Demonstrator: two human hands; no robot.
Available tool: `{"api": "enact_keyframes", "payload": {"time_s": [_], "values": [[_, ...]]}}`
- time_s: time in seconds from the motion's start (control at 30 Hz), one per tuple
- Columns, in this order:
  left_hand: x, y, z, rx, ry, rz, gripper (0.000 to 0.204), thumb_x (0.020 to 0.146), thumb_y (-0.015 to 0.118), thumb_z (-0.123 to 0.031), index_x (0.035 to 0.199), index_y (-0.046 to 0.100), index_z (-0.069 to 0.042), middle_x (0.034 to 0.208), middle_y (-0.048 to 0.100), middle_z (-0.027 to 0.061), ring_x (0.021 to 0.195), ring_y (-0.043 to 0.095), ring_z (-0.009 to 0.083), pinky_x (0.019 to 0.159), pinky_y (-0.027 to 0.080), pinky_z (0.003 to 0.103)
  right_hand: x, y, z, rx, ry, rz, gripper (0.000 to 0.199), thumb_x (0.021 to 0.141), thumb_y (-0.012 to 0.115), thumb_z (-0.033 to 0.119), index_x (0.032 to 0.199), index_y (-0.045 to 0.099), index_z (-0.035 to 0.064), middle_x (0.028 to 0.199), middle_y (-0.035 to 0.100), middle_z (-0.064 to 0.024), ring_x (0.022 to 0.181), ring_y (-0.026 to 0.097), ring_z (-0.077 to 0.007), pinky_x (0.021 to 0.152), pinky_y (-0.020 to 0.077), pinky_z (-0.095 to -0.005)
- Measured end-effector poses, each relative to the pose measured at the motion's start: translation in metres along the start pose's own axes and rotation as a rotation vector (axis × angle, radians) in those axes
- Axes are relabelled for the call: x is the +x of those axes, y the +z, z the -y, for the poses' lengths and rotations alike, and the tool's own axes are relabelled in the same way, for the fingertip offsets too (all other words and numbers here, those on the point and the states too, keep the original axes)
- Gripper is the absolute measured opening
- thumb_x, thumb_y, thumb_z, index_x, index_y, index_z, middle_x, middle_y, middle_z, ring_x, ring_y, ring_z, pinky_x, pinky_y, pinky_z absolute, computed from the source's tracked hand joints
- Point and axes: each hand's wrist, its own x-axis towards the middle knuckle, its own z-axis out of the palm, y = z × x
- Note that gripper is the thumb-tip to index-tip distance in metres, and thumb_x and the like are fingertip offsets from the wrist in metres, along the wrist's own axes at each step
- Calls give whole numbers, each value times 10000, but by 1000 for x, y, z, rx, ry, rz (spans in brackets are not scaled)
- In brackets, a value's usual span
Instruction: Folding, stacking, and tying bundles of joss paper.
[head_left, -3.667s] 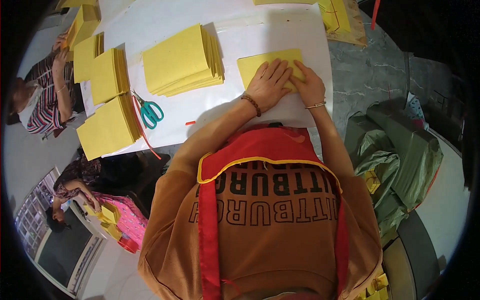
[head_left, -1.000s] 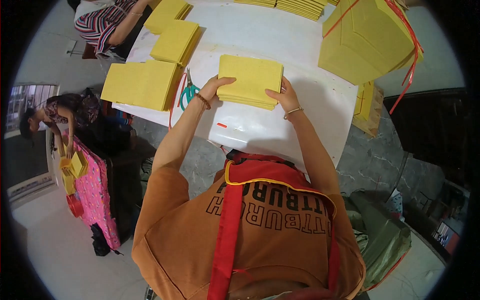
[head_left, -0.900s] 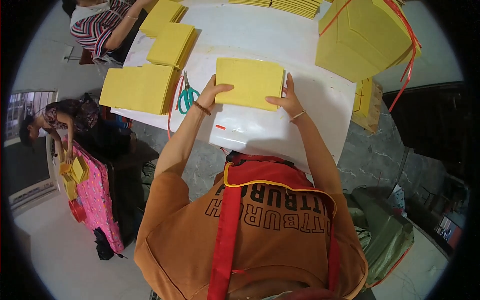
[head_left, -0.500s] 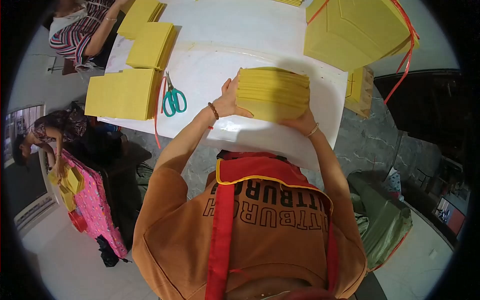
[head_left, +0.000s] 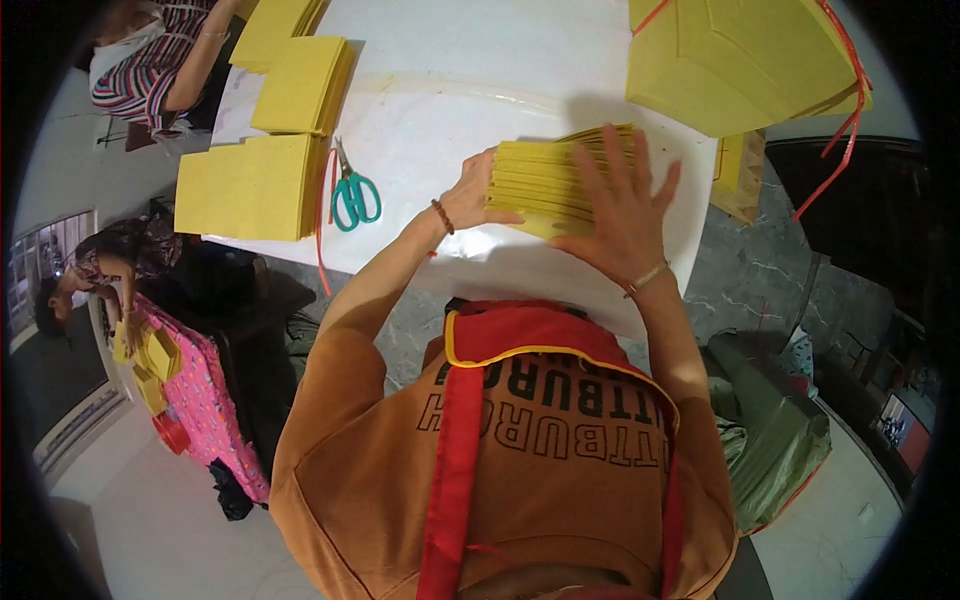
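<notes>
A thick stack of yellow paper sheets (head_left: pixel 545 180) stands tilted on its edge on the white table (head_left: pixel 450 100). My left hand (head_left: pixel 470 195), with a bead bracelet on the wrist, grips the stack's left end. Spread flat with fingers apart, my right hand (head_left: pixel 620 210) presses on the stack's near face and right side; a thin bracelet sits on that wrist. The stack is held between both hands. Its far side is hidden.
Green-handled scissors (head_left: pixel 355 195) lie left of my hands. Three more yellow stacks (head_left: pixel 250 185) (head_left: pixel 300 85) (head_left: pixel 275 25) sit along the left edge. A big yellow bundle tied with red string (head_left: pixel 740 60) fills the far right. A person in stripes (head_left: pixel 140 60) sits far left; a green bag (head_left: pixel 770 430) lies on the floor.
The yellow stack lay flat under both hands a second ago; it has been tipped up onto its edge and shifted right, my right hand now spread across it.
</notes>
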Motion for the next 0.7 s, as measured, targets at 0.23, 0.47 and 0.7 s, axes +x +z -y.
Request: {"api": "enact_keyframes", "payload": {"time_s": [0.23,0.47,0.7], "values": [[4,3,0,1,-56,12,1092,550,809,-376,1340,140,-26,1299,320,193,1209,285,341,1014,222,427,39,30,8,-59,-19,288,988,478,780,412,1314,324,149,1189,465,-95,1134,422,-287,982,139,-627],[-15,-10,-37,-957,105,-230,1414,498,861,-295,1329,-274,-150,1435,60,214,1328,121,298,1055,176,427,20,19,-22,856,187,-26,881,492,831,167,1216,336,80,1062,490,-80,1018,498,-244,940,388,-399],[6,-26,-73,-640,274,-85,1426,497,847,-396,1321,-284,-120,1397,172,191,1299,169,314,1051,162,415,-15,51,-32,1438,405,-62,1062,495,854,100,1270,129,83,1182,398,-84,1107,436,-210,925,416,-353]]}}
